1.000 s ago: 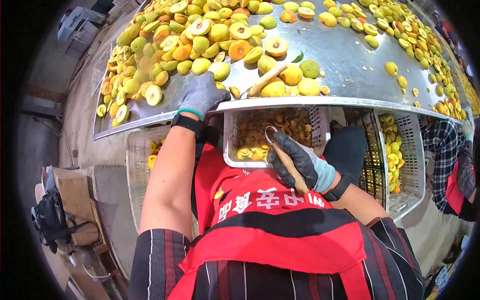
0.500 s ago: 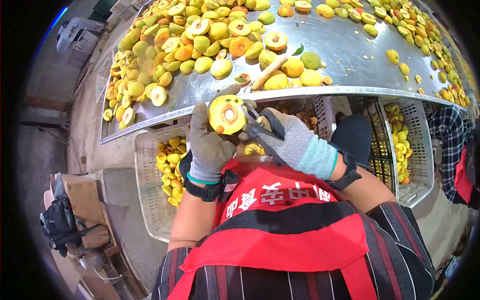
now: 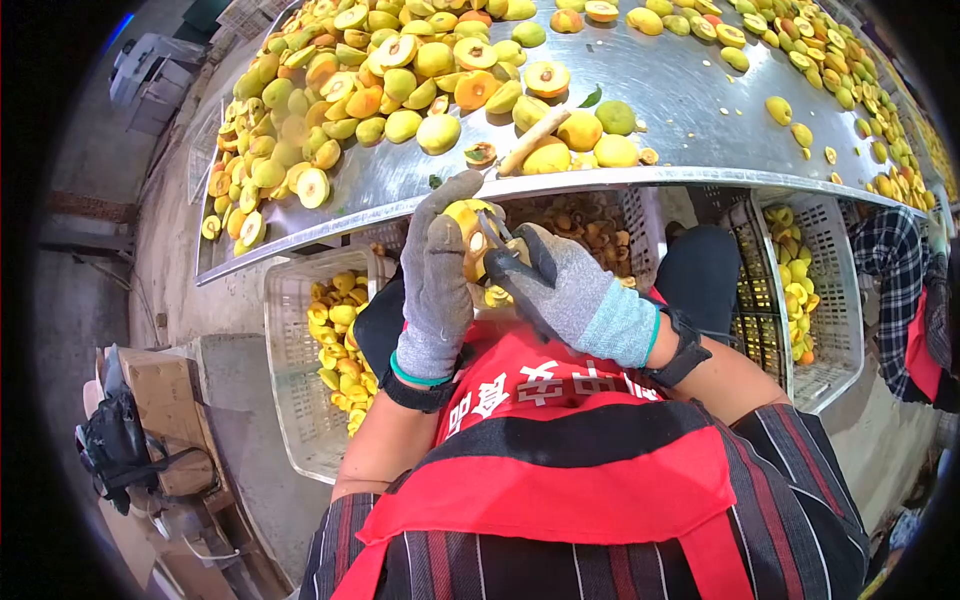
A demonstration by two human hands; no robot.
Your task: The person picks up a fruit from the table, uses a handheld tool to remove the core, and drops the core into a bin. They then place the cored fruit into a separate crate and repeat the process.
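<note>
A halved yellow peach [image 3: 466, 215] is in my left hand [image 3: 438, 265], the gloved fingers wrapped round it, just off the table's front edge. Its cut face is turned toward my right hand [image 3: 570, 285], with the brownish pit area in partial view. My gloved right hand is closed on a small metal pitting tool [image 3: 492, 232], whose tip meets the cut face; most of its handle is hidden in the fingers. Below the hands, some yellow fruit pieces [image 3: 497, 296] show in part.
The metal table [image 3: 690, 130] carries a large heap of halved peaches [image 3: 400, 85] and a pale wooden stick [image 3: 533, 140]. Beneath it stand a left crate [image 3: 290, 400] of yellow halves, brown pits [image 3: 590, 228] in the middle, and a right crate [image 3: 840, 320]. A co-worker's plaid sleeve [image 3: 890, 260] shows right.
My left hand has turned the peach half, so its cut face now points sideways to the right instead of up at me. The right hand's tool stays against it.
</note>
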